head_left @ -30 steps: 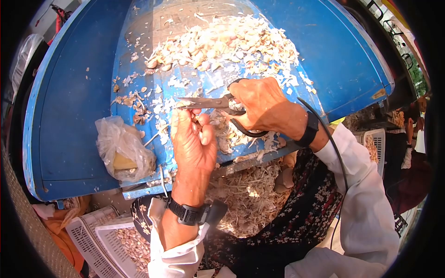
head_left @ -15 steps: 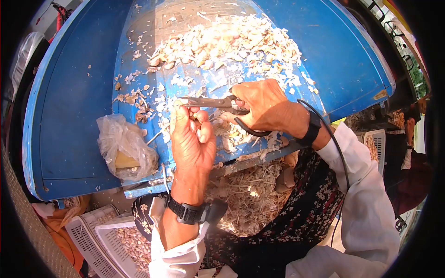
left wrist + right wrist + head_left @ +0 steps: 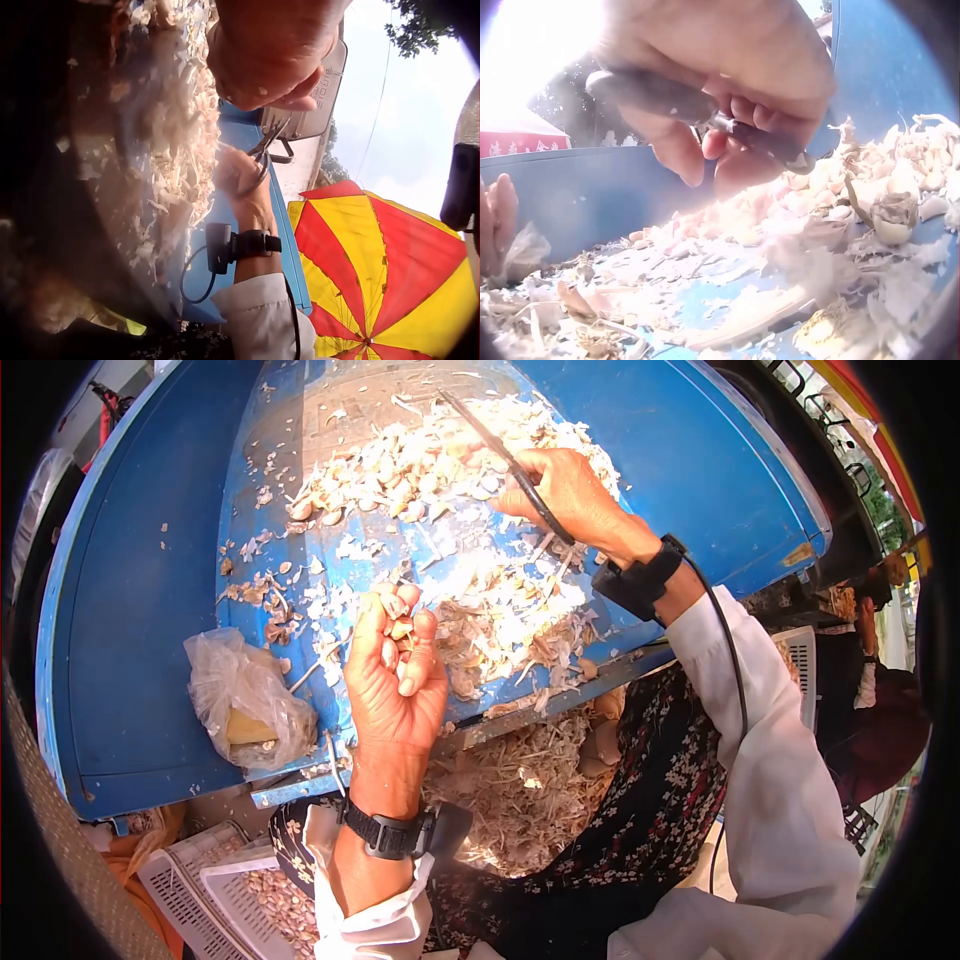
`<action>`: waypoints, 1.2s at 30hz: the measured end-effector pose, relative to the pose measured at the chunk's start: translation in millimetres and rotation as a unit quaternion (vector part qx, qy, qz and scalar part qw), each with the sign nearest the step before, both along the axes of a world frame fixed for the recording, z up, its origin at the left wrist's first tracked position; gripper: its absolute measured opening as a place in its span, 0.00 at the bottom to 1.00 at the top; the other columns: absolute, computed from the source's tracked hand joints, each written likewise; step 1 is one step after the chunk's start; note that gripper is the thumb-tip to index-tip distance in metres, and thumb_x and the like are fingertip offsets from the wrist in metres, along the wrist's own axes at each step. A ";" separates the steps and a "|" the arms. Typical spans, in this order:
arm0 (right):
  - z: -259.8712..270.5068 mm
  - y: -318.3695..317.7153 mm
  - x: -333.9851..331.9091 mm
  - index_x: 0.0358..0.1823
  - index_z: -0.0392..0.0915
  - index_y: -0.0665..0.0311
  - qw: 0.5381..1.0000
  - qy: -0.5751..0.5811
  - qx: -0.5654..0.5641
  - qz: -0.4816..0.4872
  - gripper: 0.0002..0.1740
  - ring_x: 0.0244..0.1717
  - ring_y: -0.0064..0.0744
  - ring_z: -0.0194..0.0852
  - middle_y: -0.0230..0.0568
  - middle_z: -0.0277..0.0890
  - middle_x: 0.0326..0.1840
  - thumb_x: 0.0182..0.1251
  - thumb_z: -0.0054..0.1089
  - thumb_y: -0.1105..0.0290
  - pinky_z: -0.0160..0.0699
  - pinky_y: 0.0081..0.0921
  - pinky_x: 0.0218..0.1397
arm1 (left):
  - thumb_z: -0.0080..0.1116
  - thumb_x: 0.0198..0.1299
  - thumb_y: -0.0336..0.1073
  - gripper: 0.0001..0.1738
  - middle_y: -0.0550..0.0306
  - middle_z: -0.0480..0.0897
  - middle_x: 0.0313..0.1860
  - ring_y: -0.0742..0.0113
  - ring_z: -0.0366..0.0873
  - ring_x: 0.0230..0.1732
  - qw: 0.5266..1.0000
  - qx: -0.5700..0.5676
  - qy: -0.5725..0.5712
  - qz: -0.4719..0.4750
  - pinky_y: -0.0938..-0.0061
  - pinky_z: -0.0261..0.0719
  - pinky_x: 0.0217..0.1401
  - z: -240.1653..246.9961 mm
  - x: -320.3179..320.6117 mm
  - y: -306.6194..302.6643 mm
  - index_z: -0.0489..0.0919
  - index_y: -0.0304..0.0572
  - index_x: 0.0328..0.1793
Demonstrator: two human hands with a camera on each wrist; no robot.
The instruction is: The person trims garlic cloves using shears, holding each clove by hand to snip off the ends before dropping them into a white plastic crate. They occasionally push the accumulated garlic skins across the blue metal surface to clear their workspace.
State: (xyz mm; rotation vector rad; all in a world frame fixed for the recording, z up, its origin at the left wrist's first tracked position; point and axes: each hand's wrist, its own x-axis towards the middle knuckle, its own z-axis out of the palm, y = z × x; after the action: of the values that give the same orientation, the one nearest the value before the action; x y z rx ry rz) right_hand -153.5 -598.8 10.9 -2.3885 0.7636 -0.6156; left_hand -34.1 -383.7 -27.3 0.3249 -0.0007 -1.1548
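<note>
A heap of garlic cloves and papery skins (image 3: 470, 450) covers the blue work surface (image 3: 150, 590). My left hand (image 3: 400, 635) is at the near edge, palm up, fingers curled round a few small cloves (image 3: 397, 622). My right hand (image 3: 545, 485) is farther back, over the heap, and grips dark scissors (image 3: 490, 440) with the blades pointing up and left. The right wrist view shows the right hand's fingers (image 3: 727, 127) wrapped round the scissors handle (image 3: 660, 94) just above the garlic skins (image 3: 840, 195). The left wrist view shows the right hand (image 3: 238, 176) with the scissors (image 3: 264, 150) beyond my left hand (image 3: 270, 52).
A crumpled plastic bag (image 3: 240, 705) lies at the near left of the surface. White slatted baskets (image 3: 240, 875) with cloves stand below, beside a pile of cut garlic stalks (image 3: 520, 780). Another person (image 3: 880, 690) is at the far right. A red and yellow umbrella (image 3: 375, 262) is overhead.
The right hand has carried the scissors away from the left hand, up and back to the garlic heap. The left hand stays near the edge, still holding cloves.
</note>
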 end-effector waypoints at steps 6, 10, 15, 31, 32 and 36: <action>-48.7 -45.6 42.0 0.35 0.81 0.67 0.993 0.081 -0.035 -0.078 0.13 0.29 0.48 0.80 0.54 0.79 0.26 0.50 0.63 0.66 0.76 0.37 0.35 | 0.48 0.69 0.38 0.11 0.51 0.78 0.44 0.70 0.77 0.34 1.000 -0.004 0.005 -0.024 0.90 0.62 0.10 0.7 -7.7 -3.1 0.73 0.37 0.49; -63.4 -57.3 63.2 0.40 0.81 0.65 0.986 0.087 -0.122 -0.075 0.16 0.30 0.53 0.78 0.56 0.79 0.29 0.50 0.64 0.66 0.74 0.38 0.35 | 0.46 0.71 0.41 0.12 0.51 0.77 0.42 0.72 0.76 0.32 0.999 0.001 -0.040 -0.031 0.91 0.61 0.12 3.2 -9.2 -7.3 0.73 0.38 0.46; -21.0 -38.9 35.6 0.35 0.74 0.66 0.939 -0.030 0.334 0.074 0.10 0.17 0.14 0.67 0.35 0.75 0.22 0.58 0.59 0.67 0.66 0.15 0.19 | 0.47 0.70 0.41 0.12 0.52 0.77 0.40 0.74 0.75 0.30 0.997 0.037 -0.052 -0.036 0.91 0.60 0.12 -2.9 -6.1 -9.4 0.73 0.39 0.43; 126.0 71.2 -264.5 0.35 0.77 0.73 0.880 -0.439 -0.073 -0.165 0.08 0.26 0.24 0.73 0.48 0.79 0.39 0.64 0.51 0.74 0.70 0.17 0.28 | 0.48 0.69 0.48 0.18 0.54 0.75 0.36 0.78 0.69 0.22 0.990 0.075 -0.109 -0.052 0.92 0.53 0.07 0.4 -7.1 -1.6 0.72 0.40 0.38; 118.8 65.3 -283.7 0.36 0.77 0.74 0.860 -0.439 -0.104 -0.239 0.08 0.25 0.24 0.73 0.47 0.79 0.38 0.64 0.52 0.75 0.70 0.18 0.28 | 0.47 0.69 0.49 0.19 0.54 0.75 0.36 0.78 0.69 0.23 0.988 0.071 -0.120 -0.059 0.92 0.53 0.07 -1.0 -7.2 -0.3 0.72 0.39 0.38; 65.5 5.9 -324.0 0.36 0.77 0.73 0.824 -0.407 -0.125 -0.374 0.08 0.28 0.22 0.77 0.41 0.81 0.38 0.59 0.61 0.74 0.73 0.18 0.27 | 0.39 0.73 0.47 0.19 0.51 0.76 0.38 0.72 0.71 0.25 0.987 0.077 -0.101 -0.094 0.90 0.55 0.07 -1.0 -10.6 1.6 0.72 0.38 0.43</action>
State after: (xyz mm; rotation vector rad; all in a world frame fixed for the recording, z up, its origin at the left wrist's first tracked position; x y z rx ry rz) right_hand -477.4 -592.9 76.4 -1.6355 1.2250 -1.9841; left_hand -44.7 -382.1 -28.3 0.5888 -0.1232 -1.3067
